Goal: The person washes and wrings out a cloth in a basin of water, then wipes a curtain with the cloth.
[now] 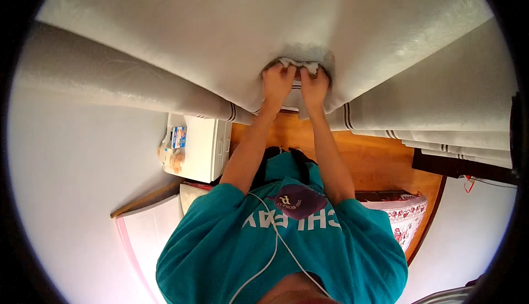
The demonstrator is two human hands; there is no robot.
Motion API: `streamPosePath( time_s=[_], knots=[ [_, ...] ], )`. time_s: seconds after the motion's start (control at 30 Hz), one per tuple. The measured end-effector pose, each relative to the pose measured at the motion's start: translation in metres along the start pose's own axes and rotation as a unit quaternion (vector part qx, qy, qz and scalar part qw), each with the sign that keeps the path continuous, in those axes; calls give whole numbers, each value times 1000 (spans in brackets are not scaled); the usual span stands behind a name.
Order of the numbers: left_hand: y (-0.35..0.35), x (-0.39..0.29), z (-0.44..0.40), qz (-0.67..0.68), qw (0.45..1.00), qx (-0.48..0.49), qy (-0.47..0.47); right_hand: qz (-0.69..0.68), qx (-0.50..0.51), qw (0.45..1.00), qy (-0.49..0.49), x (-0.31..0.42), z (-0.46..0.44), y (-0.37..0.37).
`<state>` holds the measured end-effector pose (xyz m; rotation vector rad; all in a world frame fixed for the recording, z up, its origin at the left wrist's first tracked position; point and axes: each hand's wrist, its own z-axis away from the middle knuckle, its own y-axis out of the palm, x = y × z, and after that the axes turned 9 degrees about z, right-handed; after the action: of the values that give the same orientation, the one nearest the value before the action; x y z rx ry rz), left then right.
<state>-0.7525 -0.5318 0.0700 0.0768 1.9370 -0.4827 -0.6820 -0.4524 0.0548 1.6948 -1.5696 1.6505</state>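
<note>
A long pale grey curtain point(264, 17) spreads across the upper half of the head view, with dark stripes near its lower hem. Both hands are side by side at its middle, fingers curled into the fabric. My left hand point(279, 81) is closed on a bunched fold. Just to its right, my right hand point(314, 83) pinches the same gathered part. A lighter edge of cloth point(297, 63) stands up between and above the fingers. The fingertips are partly hidden in the folds.
At left stands a white cabinet point(201, 150) with a blue box point(178, 137) on top. Wooden floor point(369, 161) lies below the curtain. A patterned red-and-white cloth point(405, 221) is at right, near a dark ledge point(457, 165). A white cord point(275, 238) hangs over my teal shirt.
</note>
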Motion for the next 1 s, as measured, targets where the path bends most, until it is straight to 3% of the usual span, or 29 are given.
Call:
streamPosePath(
  time_s=[0.07, 0.17, 0.23, 0.33, 0.4, 0.53, 0.6, 0.7, 0.8, 0.87, 0.93, 1.0],
  knots=[
    [-7, 7, 10, 0, 999, 27, 19, 2, -13, 999, 29, -21, 5, 15],
    [-49, -25, 36, -31, 998, 2, 55, -173, 40, 983, 49, 33, 28, -13],
    [-73, -29, 44, -41, 996, -3, 78, -179, 36, 983, 28, 46, 50, -3],
    [-116, -35, 64, 35, 994, -75, 70, -210, 70, 974, 43, 77, 87, 1],
    [-144, -47, 67, 35, 980, -146, 133, -239, 111, 962, 74, 107, 102, 9],
    [-170, -41, 59, 75, 975, -201, 59, -218, 120, 967, -60, 137, 113, 43],
    [-165, -24, 36, 118, 980, -158, 37, -211, 113, 966, -102, 131, 103, 61],
    [-137, -9, 13, 60, 992, -94, 50, -206, 68, 976, -24, 111, 74, 59],
    [-96, -23, -8, 100, 993, -25, 57, -124, -20, 988, -90, 90, 45, 40],
    [-82, -26, -19, 155, 986, -2, 66, -189, -47, 980, -37, 81, 29, 34],
    [-78, -32, -27, 144, 985, 93, 27, -206, -61, 975, -60, 89, 25, 24],
    [-83, -41, -21, 132, 985, 77, 78, -235, -67, 970, 7, 101, 27, 18]
  ],
)
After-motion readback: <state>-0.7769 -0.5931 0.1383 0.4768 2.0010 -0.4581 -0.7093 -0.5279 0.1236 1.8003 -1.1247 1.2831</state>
